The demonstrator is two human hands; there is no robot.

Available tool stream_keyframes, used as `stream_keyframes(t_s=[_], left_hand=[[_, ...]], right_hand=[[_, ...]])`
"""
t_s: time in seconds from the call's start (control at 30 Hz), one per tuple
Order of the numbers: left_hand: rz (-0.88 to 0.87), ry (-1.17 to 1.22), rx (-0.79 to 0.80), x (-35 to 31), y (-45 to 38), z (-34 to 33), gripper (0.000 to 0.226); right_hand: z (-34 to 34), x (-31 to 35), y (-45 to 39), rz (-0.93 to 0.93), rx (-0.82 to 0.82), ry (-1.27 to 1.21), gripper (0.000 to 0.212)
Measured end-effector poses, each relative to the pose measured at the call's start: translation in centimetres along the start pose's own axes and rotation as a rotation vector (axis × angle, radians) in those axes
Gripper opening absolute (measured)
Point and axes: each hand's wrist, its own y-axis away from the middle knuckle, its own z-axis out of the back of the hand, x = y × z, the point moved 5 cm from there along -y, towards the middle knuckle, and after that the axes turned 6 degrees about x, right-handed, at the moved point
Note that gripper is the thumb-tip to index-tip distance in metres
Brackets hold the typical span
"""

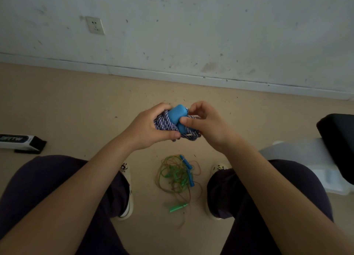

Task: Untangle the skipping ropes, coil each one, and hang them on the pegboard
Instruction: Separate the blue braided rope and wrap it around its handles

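Observation:
A coiled blue-and-white braided skipping rope [164, 123] with blue handles [177, 114] is held up in front of me, above the floor. My left hand [147, 128] grips the bundle from the left, fingers curled over its top and thumb under it. My right hand [203, 121] pinches the rope's right side, thumb pressed against a blue handle. On the floor between my feet lies a tangle of thin green and orange ropes [178, 176] with blue handles [188, 171] and one green handle [177, 207]. No pegboard is in view.
My knees and light shoes [127, 197] frame the tangle. A black-and-white box [19, 141] lies on the floor at left. A black object [339, 139] over a white plastic container [306, 159] stands at right. The wall, with a socket [95, 25], runs behind.

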Motion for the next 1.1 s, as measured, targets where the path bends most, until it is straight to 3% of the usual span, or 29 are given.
stream_keyframes(t_s=[0.07,0.13,0.33,0.53,0.6,0.73,0.83,1.1], left_hand=[[-0.017,0.021,0.004,-0.3,0.1,0.1,0.053],[-0.029,0.024,0.000,-0.4,0.2,0.2,0.053],[-0.026,0.004,-0.037,0.1,0.0,0.1,0.059],[-0.025,0.005,-0.044,-0.2,-0.2,0.1,0.055],[-0.034,0.022,-0.038,-0.3,-0.1,0.2,0.052],[-0.031,0.053,-0.019,0.1,0.1,0.2,0.051],[-0.010,0.058,0.018,0.2,0.0,0.1,0.051],[0.093,0.062,0.056,0.1,-0.2,-0.6,0.060]], right_hand=[[-0.1,0.1,0.1,-0.053,0.076,-0.054,0.048],[-0.2,0.4,0.2,-0.045,0.095,0.009,0.046],[-0.2,1.4,0.4,0.044,-0.037,0.165,0.025],[-0.6,1.9,0.6,0.192,-0.149,0.362,0.026],[-0.6,1.9,0.7,0.179,-0.140,0.304,0.023],[-0.8,1.4,0.8,0.006,0.017,-0.066,0.018],[-1.0,1.2,0.9,-0.046,0.022,-0.212,0.020],[-1.1,0.7,0.5,-0.036,-0.052,-0.236,0.022]])
